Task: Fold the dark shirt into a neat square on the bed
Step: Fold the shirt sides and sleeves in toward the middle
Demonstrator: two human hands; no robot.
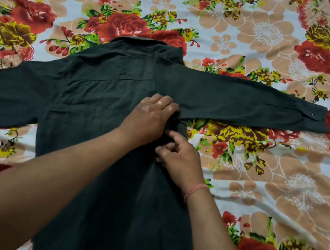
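Nearest, the body of the dark shirt (pixel 103 201) runs down between the two forearms and out of view below, back up on the bed (pixel 248 182). The right hand (pixel 178 155) sits on the shirt's side edge; its thumb and curled fingers pinch a small ridge of cloth. A thread band (pixel 195 190) circles its wrist. Just beyond and touching it, the left hand (pixel 150 118) crosses over; its fingers are bent down and grip the cloth where the sleeve joins the body.

The right-hand sleeve (pixel 250 104) stretches flat away from both hands to its cuff (pixel 313 119). The left-hand sleeve (pixel 7 94) lies on the other side, well away from them; it leaves the frame, so its cuff is not seen. The collar (pixel 148 47) is farthest, straight beyond the left hand.

Risks, as I judge them:
- both grips crowd one spot, so cloth may bunch there and the side fold would come out crooked
- a pull from that spot could drag the whole body sideways and skew the collar, since nothing weighs down the far side
- the long sleeve, when swung across, may trail or twist and leave a lump inside the square
- the soft, rumpled bed under the right hand may get pinched up with the shirt

Count: one shirt; two sleeves; one cuff in view; one collar; two hands, both holding cloth; one wrist band.
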